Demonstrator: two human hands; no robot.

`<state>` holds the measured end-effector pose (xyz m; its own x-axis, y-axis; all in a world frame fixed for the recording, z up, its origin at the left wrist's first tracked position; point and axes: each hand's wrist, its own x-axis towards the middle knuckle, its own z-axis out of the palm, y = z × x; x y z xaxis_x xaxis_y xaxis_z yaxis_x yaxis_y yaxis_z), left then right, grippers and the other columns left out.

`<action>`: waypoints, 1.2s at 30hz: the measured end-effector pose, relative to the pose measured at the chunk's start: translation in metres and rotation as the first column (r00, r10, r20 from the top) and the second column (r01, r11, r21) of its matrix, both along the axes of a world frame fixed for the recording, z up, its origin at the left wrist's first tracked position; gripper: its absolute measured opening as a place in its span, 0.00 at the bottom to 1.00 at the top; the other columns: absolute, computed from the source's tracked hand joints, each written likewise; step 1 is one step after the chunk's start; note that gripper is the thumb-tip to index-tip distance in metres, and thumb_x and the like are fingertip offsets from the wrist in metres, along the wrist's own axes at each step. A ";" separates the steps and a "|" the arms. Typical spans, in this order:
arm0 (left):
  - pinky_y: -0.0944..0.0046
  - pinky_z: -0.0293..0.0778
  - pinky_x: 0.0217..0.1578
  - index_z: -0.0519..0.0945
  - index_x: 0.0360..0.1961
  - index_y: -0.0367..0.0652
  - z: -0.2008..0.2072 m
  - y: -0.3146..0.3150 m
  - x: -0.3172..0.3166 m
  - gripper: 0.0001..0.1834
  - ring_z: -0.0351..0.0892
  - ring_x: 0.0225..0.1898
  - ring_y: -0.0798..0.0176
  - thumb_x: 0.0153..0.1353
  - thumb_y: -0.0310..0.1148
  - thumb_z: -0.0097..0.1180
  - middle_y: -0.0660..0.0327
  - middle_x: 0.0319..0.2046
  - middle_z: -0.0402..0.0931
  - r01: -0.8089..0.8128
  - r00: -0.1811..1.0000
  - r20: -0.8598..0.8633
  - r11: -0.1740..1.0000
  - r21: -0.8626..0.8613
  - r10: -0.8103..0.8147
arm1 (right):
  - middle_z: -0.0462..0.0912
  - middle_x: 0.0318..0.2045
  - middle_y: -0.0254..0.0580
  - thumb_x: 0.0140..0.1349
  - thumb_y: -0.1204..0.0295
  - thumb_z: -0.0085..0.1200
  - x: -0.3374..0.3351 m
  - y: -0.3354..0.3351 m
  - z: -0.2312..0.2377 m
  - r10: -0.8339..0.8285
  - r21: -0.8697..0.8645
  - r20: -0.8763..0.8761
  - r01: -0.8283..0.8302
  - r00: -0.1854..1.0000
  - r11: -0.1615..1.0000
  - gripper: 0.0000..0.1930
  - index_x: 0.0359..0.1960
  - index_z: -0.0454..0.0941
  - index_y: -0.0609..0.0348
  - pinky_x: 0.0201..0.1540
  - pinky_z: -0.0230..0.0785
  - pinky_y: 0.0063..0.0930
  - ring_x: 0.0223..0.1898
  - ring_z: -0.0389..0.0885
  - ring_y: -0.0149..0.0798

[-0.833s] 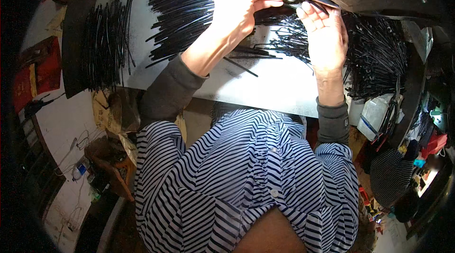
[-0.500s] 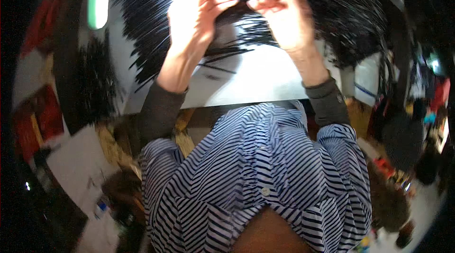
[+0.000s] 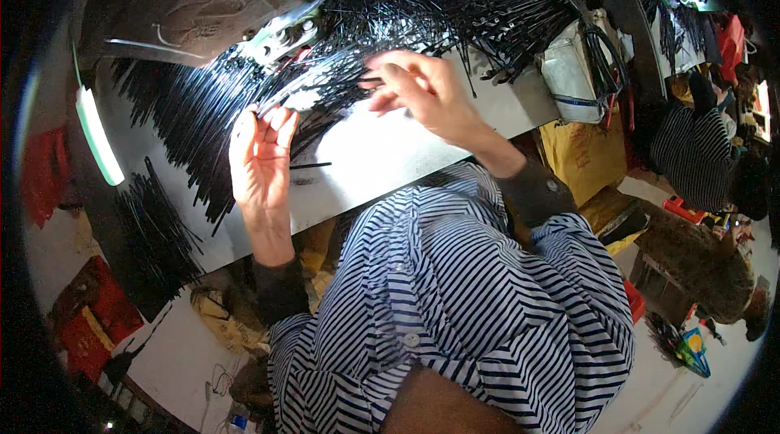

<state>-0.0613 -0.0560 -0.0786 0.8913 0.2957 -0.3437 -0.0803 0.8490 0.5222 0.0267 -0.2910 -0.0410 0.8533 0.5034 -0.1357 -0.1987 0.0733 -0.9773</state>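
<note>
A machine with a dark, rounded body [image 3: 195, 11] stands at the upper left, its small metal working end [image 3: 280, 40] brightly lit. Many thin black strips [image 3: 183, 125] lie in a fanned heap beneath and beside it. Just below the working end, my left hand [image 3: 264, 154] has its fingers curled toward the thumb at the strips' edge. What they pinch, if anything, I cannot make out. Over the strips to the right hovers my right hand [image 3: 426, 101], slightly blurred, fingers apart and nothing visible in them. One loose strip [image 3: 311, 165] lies near my left hand.
The pale tabletop [image 3: 382, 149] ends just before my striped shirt. A white bag [image 3: 573, 76] hangs at its right end above a yellow sack [image 3: 585, 162]. More strips [image 3: 154, 231] lie at the left, below a lit tube lamp [image 3: 99, 137]. A person [image 3: 691, 149] is at far right.
My hands were together at the machine's working end; now they are apart, the right one drawn away to the right. The view has turned, showing more of the machine and the right side.
</note>
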 end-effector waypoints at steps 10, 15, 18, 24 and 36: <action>0.46 0.74 0.47 0.73 0.44 0.35 0.016 -0.038 0.014 0.13 0.78 0.40 0.49 0.61 0.31 0.51 0.46 0.36 0.77 0.070 0.994 0.070 0.981 0.180 -0.084 | 0.76 0.30 0.32 0.47 0.70 0.62 0.058 -0.090 0.012 0.404 -0.517 0.849 0.692 0.339 0.505 0.10 0.34 0.80 0.50 0.35 0.71 0.31 0.33 0.77 0.38; 0.46 0.74 0.47 0.72 0.44 0.36 0.024 -0.039 0.011 0.13 0.79 0.40 0.49 0.61 0.31 0.53 0.47 0.36 0.77 0.087 0.987 0.116 0.973 0.214 -0.114 | 0.76 0.29 0.32 0.47 0.71 0.62 0.062 -0.090 0.008 0.436 -0.513 0.848 0.678 0.303 0.526 0.10 0.33 0.81 0.51 0.35 0.71 0.30 0.31 0.76 0.39; 0.47 0.74 0.47 0.72 0.44 0.37 0.023 -0.034 0.010 0.13 0.79 0.40 0.49 0.60 0.31 0.53 0.48 0.37 0.77 0.112 0.981 0.130 0.964 0.242 -0.147 | 0.78 0.29 0.32 0.47 0.72 0.62 0.062 -0.088 0.007 0.426 -0.500 0.858 0.661 0.287 0.560 0.09 0.33 0.82 0.53 0.33 0.71 0.29 0.29 0.76 0.39; 0.45 0.74 0.48 0.74 0.40 0.38 0.030 -0.028 0.010 0.08 0.79 0.42 0.46 0.58 0.24 0.53 0.49 0.38 0.78 0.131 0.965 0.193 0.962 0.238 -0.180 | 0.78 0.31 0.32 0.46 0.74 0.63 0.059 -0.084 0.006 0.448 -0.483 0.857 0.702 0.256 0.523 0.11 0.34 0.82 0.53 0.33 0.71 0.27 0.31 0.76 0.35; 0.44 0.72 0.50 0.71 0.42 0.37 0.022 -0.018 0.003 0.13 0.77 0.45 0.44 0.56 0.27 0.55 0.42 0.46 0.73 0.141 0.953 0.226 0.958 0.251 -0.200 | 0.78 0.32 0.32 0.46 0.74 0.63 0.057 -0.084 0.006 0.449 -0.497 0.851 0.692 0.273 0.523 0.12 0.35 0.82 0.53 0.35 0.71 0.27 0.32 0.76 0.36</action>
<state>-0.0586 -0.0741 -0.0568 0.9832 0.1761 -0.0478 -0.0957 0.7207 0.6866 0.0841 -0.3752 -0.0351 0.6717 0.5477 0.4988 0.6497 -0.7591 -0.0414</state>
